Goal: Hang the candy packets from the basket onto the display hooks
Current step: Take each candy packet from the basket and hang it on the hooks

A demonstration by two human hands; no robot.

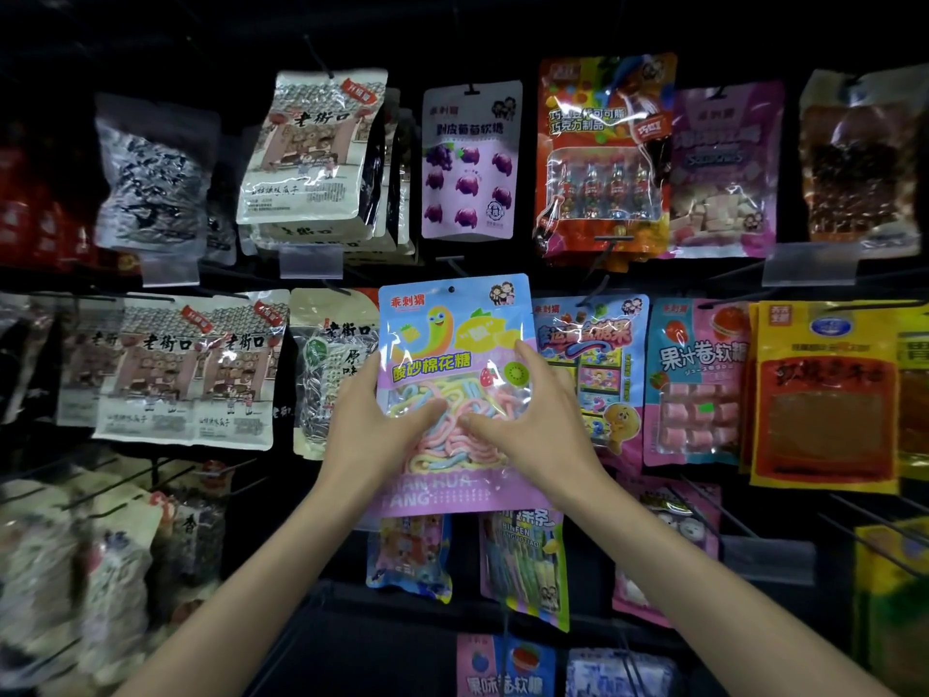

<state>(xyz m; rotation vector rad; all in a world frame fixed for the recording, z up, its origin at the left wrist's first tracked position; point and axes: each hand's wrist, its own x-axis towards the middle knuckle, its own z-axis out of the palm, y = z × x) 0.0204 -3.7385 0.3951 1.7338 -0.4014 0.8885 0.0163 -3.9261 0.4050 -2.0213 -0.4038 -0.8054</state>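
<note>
Left hand (372, 425) and right hand (535, 427) — bare, slender-fingered (forearms (261, 570) likewise bare as far as seen).

Hanging bay: marshmallow packet (452, 364) is hemmed closely by seed packet (327, 379) leftward and blue candy packet (595, 354) rightward; dark gap (271, 515) is left lower-left; bare hooks (716, 505) are projected lower-right.

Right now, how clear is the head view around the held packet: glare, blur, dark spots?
Head view: marshmallow packet sharp at centre; glare streaks the chocolate packet above right; left-edge packets blur; the top is dark.
</note>
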